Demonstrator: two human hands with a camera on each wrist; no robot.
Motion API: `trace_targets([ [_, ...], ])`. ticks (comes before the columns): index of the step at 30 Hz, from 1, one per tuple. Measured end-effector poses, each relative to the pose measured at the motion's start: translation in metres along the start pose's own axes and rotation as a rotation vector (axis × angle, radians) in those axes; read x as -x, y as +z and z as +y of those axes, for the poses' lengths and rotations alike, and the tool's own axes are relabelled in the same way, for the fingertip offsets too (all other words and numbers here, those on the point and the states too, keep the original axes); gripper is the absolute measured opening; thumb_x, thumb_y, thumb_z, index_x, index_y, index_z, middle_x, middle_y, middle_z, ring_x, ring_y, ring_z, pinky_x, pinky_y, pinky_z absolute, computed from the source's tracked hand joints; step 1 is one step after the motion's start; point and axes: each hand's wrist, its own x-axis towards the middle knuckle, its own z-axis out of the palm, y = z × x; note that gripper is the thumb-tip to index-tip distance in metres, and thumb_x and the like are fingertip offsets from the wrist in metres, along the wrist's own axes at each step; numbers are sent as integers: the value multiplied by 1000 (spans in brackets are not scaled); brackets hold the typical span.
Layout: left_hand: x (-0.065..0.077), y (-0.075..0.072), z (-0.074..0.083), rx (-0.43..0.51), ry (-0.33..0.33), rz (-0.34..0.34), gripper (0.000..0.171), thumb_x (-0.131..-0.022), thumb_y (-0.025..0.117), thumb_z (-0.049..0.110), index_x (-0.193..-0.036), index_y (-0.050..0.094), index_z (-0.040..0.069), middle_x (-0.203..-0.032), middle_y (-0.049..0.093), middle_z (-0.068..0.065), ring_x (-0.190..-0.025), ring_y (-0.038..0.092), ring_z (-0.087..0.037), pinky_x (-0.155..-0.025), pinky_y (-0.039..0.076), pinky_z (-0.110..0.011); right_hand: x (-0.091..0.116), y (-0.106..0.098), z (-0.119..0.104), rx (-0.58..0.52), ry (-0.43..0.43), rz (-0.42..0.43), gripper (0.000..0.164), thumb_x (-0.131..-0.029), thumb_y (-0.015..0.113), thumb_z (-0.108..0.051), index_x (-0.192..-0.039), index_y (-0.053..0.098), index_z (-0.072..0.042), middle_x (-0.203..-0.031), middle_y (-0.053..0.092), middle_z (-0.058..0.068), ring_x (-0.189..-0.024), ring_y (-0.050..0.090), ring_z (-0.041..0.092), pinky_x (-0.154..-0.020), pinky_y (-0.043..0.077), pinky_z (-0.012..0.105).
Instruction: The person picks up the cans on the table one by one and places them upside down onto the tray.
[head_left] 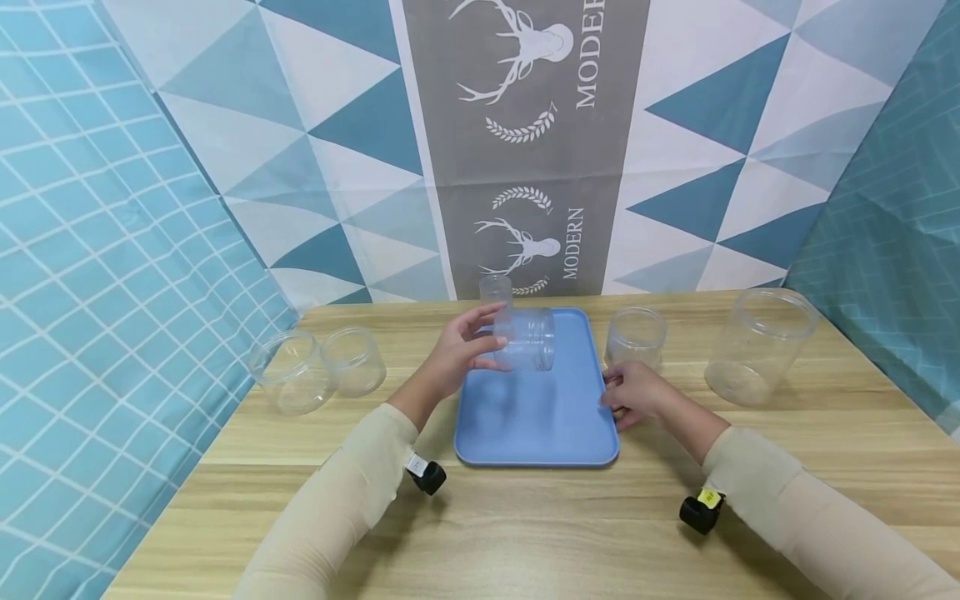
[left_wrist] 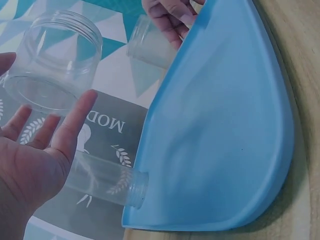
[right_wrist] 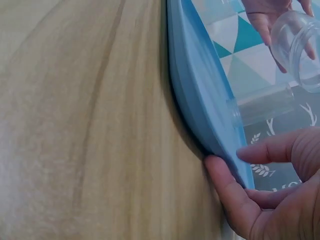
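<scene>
My left hand holds a clear, wide-mouthed plastic jar tipped on its side over the blue tray. In the left wrist view the fingers spread along the base of this jar, with part of the thumb at the left edge. At the tray's right side, my right hand pinches the rim, one fingertip inside it and another against its outside, as the right wrist view shows. A slim clear jar stands at the tray's far left corner, partly hidden behind the left hand and the held jar.
Two short clear jars, one wide and one smaller, stand on the left of the wooden table. Just beyond the right hand is another clear jar. A large one stands farther right. Patterned cloth hangs behind.
</scene>
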Motion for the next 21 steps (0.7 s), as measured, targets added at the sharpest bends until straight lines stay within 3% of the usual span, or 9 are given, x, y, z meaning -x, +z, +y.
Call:
trace_targets([
  [6,-6,1,0,-71,-26,24,60,-85,67,2,-142,48,7,-143,41,-17,-121,52,-35,-71,59,-48,-2,5,3,-39,-1,45,64,-71,54,17,-132,35,22,-93,51,14,-61,61,18,-55,60,42],
  [13,-14,9,0,-236,-57,73,61,-80,74,3,-137,54,11,-138,50,-13,-121,53,-33,-69,60,-41,-1,8,2,-33,16,75,65,-71,53,19,-134,35,21,-93,48,15,-64,60,19,-56,60,43],
  [16,-17,13,0,-328,-43,80,61,-79,76,5,-136,55,12,-136,52,-13,-120,54,-30,-68,60,-41,0,8,1,-27,20,77,65,-72,53,19,-134,35,20,-93,48,15,-65,60,19,-57,60,43],
  [21,-22,19,1,-435,11,61,64,-76,79,7,-135,56,12,-138,52,-14,-120,53,-32,-72,58,-52,0,9,0,-28,33,79,65,-73,53,20,-135,35,20,-95,47,16,-67,59,19,-58,60,43],
])
